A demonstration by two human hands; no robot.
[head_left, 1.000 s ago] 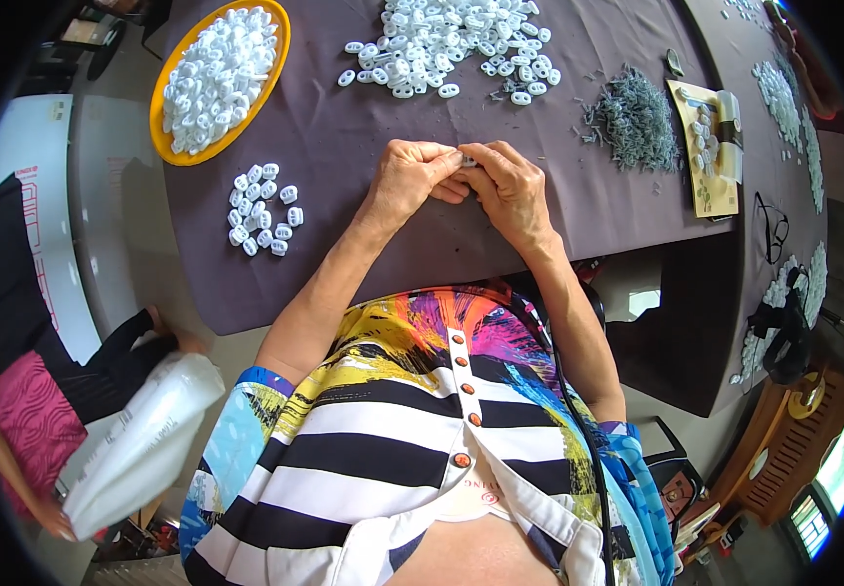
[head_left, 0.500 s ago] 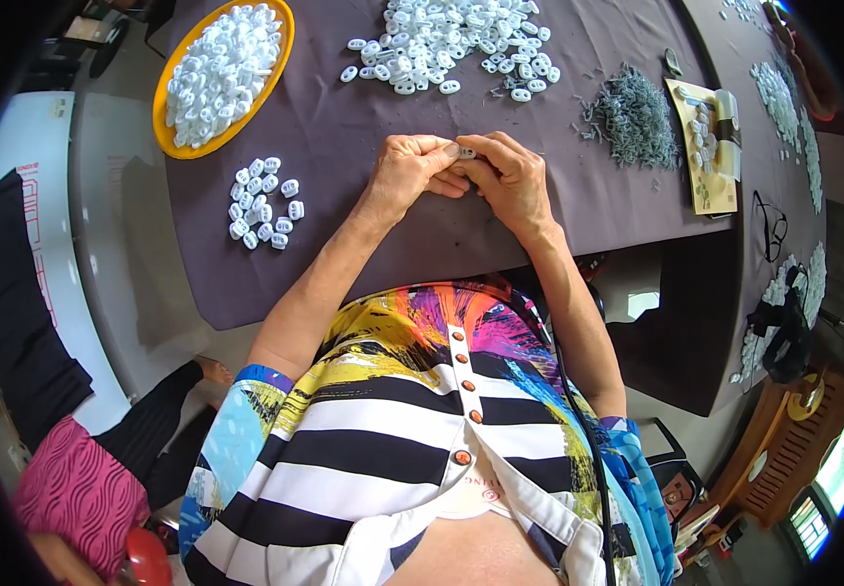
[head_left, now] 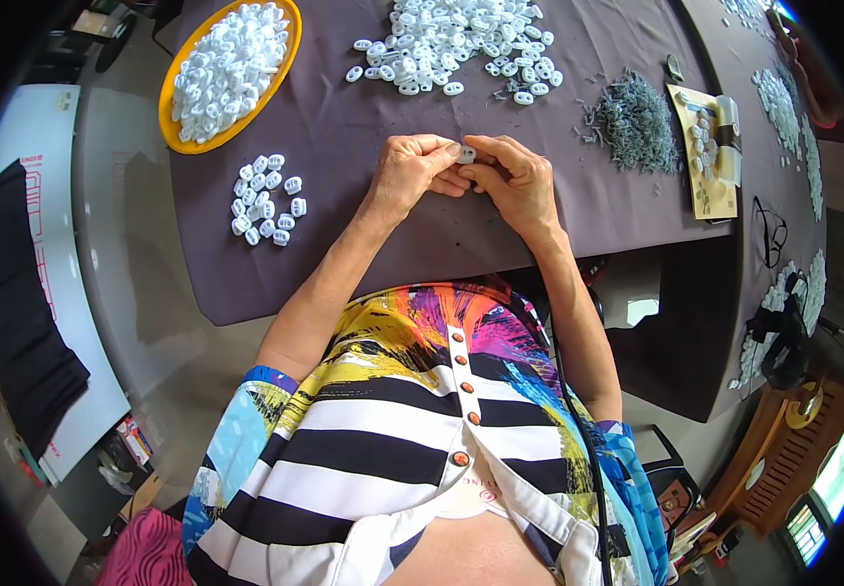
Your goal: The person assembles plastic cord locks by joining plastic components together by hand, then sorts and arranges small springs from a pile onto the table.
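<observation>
Between my two hands, over the near part of the dark tablecloth, is one small white oval plastic piece with dark holes [head_left: 466,154]. My left hand [head_left: 412,174] pinches its left side with thumb and fingertips. From the other side my right hand [head_left: 514,183] closes thumb and forefinger on the same piece. Beyond my hands lies a wide pile of similar white pieces [head_left: 456,44]. A heap of small grey plastic pieces [head_left: 639,122] sits to the right. Left of my arm, several white pieces [head_left: 267,200] form a loose cluster.
An orange oval tray [head_left: 170,137] heaped with white pieces stands at the far left of the dark-covered table [head_left: 344,127]. On the right lie a yellow card package [head_left: 715,205] and black-framed glasses [head_left: 771,232]. More white piles lie farther right. Pink patterned cloth [head_left: 144,552] shows at lower left.
The person at lower left has moved mostly out of view, leaving only the pink cloth. My hands stay together at the white piece, whose dark-holed face shows more now.
</observation>
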